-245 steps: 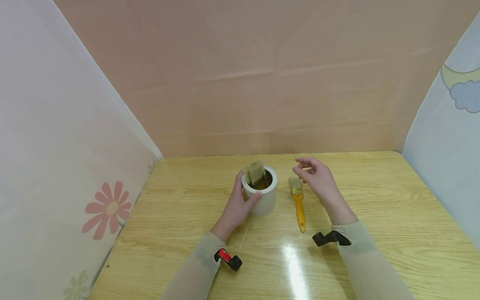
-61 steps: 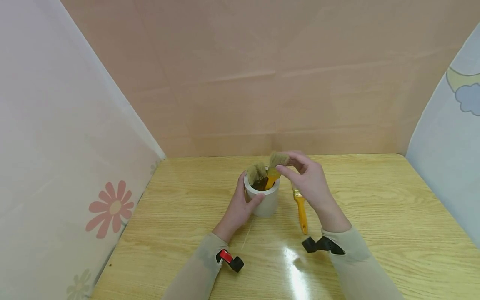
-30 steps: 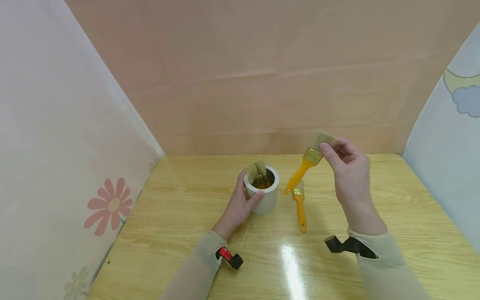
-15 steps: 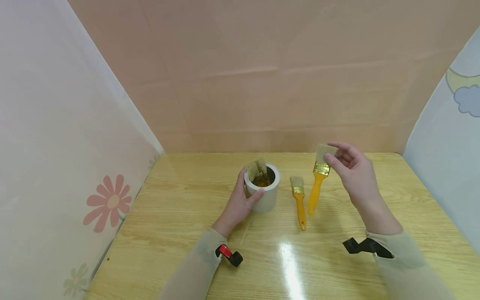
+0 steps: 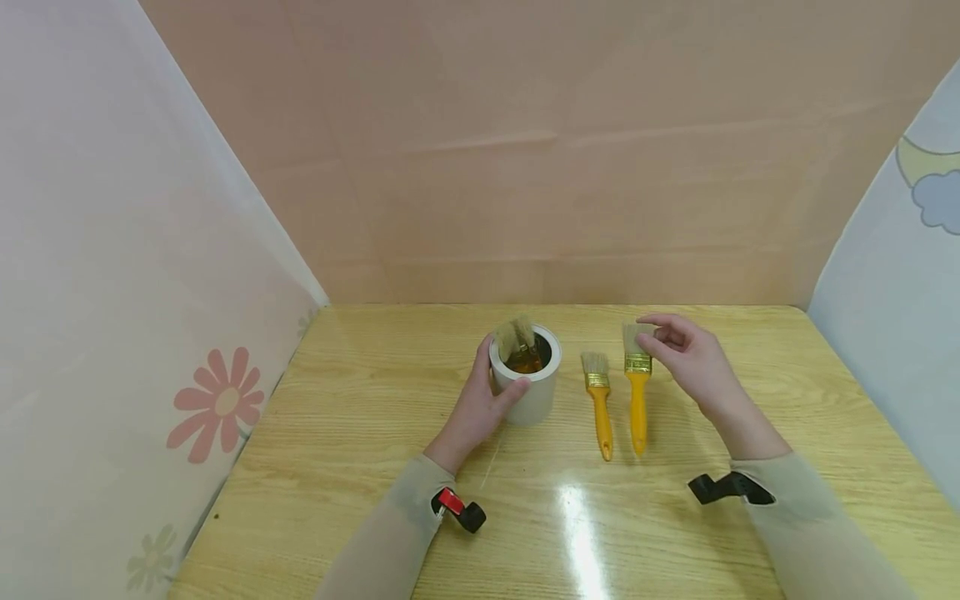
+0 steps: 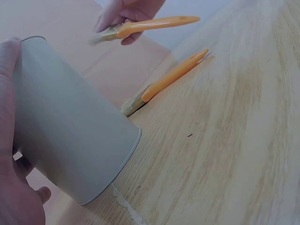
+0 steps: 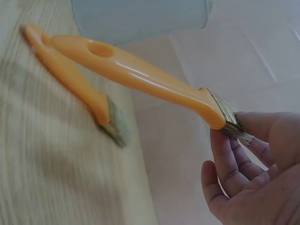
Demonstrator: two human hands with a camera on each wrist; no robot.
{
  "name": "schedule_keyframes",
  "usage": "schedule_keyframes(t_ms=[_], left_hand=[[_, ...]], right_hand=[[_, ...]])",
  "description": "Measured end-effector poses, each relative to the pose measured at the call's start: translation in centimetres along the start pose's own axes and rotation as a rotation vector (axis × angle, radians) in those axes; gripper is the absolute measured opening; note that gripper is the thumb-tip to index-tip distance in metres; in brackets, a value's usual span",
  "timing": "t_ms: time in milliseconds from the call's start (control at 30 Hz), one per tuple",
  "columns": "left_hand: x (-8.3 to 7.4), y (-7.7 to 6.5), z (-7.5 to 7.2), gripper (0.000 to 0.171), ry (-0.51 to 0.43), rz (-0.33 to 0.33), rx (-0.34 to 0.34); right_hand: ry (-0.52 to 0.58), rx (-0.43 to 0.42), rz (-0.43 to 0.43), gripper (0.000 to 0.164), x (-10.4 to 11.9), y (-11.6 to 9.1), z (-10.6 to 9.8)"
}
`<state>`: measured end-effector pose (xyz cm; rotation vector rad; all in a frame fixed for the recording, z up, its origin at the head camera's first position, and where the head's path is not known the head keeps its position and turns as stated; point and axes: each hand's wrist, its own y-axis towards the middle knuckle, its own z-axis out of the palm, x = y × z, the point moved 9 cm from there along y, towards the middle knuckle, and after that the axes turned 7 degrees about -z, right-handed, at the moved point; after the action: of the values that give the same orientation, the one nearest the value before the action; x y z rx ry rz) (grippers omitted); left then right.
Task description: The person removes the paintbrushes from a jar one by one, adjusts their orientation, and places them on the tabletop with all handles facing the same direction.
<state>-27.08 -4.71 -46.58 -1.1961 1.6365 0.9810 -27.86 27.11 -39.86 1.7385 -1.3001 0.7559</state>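
My left hand (image 5: 477, 406) grips a white cylindrical can (image 5: 534, 402) standing on the table, thumb across its front near the rim. Bristle ends of paintbrushes (image 5: 516, 337) stick up from the can; how many is hard to tell. My right hand (image 5: 693, 360) pinches a wide paintbrush with an orange handle (image 5: 638, 408) by its bristles, handle toward me. The wrist views show that brush held above the tabletop. A narrower orange paintbrush (image 5: 602, 412) lies on the table between the can and the held brush, bristles pointing away from me.
The wood-grain table (image 5: 360, 400) meets a brownish-pink backdrop (image 5: 465, 192) behind. White panels with printed flowers (image 5: 225, 403) and a cloud (image 5: 941, 200) stand at left and right. Light glares on the table's front.
The right hand took the wide brush out of the can, carried it right, swung its handle toward me and lowered it beside the lying brush. The left hand stayed on the can.
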Motion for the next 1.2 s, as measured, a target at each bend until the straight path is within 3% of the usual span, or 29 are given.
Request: schedule_keyframes(t_ms=[400,867,1200], left_hand=[[-0.1,0.0,0.1,0.106,0.006,-0.006,0.003],[0.2,0.0,0.0,0.111,0.008,-0.02,-0.003],[-0.1,0.0,0.0,0.107,0.0,0.008,0.001]], right_hand=[[-0.063,0.136,0.121,0.058,-4.1,0.2,1.3],[-0.159,0.172,0.145,0.053,-6.7,1.7,2.4],[-0.201,0.176,0.161,0.049,-7.8,2.1,3.1]])
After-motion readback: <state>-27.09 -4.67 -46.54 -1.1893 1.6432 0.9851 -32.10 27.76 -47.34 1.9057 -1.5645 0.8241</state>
